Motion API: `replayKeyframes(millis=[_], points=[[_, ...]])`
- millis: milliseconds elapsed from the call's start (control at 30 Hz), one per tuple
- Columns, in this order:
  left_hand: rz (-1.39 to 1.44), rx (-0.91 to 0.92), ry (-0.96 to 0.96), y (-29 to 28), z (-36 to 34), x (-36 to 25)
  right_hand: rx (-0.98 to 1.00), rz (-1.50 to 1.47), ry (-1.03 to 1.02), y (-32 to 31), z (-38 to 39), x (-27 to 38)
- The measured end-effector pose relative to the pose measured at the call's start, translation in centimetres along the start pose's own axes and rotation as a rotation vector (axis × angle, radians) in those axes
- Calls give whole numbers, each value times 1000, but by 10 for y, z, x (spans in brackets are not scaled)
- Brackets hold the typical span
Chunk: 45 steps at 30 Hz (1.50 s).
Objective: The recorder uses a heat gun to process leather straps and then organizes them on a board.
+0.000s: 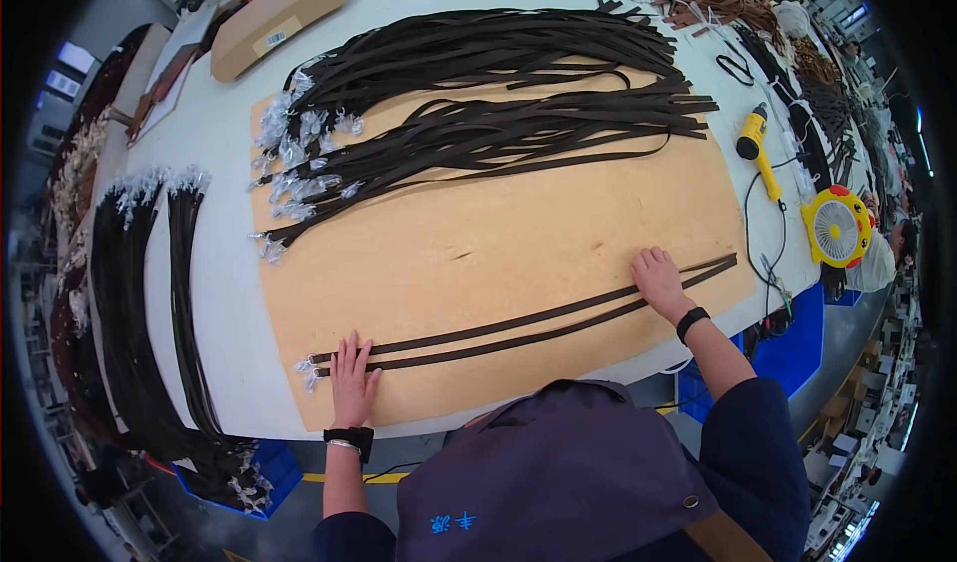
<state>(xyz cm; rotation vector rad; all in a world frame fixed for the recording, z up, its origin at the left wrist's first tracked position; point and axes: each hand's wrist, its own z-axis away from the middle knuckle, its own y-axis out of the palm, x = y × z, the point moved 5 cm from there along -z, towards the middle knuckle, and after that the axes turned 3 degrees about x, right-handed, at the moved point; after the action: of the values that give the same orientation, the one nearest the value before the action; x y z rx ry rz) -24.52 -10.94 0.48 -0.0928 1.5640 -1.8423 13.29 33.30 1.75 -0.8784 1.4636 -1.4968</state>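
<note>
Resting with the left hand (351, 383) across two straps (518, 320), fingers slightly apart, beside clear wraps (309, 377); laid over the straps' farther stretch with the right hand (660, 281), fingers together, any pinch impossible to tell. Apparently straightening the pair; calls for even tension, ends kept level. Narrow, flat, dark, matte, on smooth tan board (498, 223). Beyond, limp, loosely heaped bundles (478, 54), then white bench (224, 263).
</note>
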Motion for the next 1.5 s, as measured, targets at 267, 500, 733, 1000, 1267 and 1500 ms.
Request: replayKeyframes(millis=[267,500,733,1000,1267,1500], points=[[346,-160,-77,-38,-34,-17,-203,-398,-224,-69,-158,52],[639,-164,-43,-47,-115,-76,-180,-333,-260,-34,-270,163],[137,-404,143,-75,-140,-104,166,-804,-362,-57,-178,194],[-117,-245,361,-96,-180,-61,333,-840,-231,-85,-132,154],[426,167,-48,-111,-136,-37,326,-1052,39,-87,-107,102],[583,159,79,-114,-95,-31,224,-898,-69,-86,-100,102]])
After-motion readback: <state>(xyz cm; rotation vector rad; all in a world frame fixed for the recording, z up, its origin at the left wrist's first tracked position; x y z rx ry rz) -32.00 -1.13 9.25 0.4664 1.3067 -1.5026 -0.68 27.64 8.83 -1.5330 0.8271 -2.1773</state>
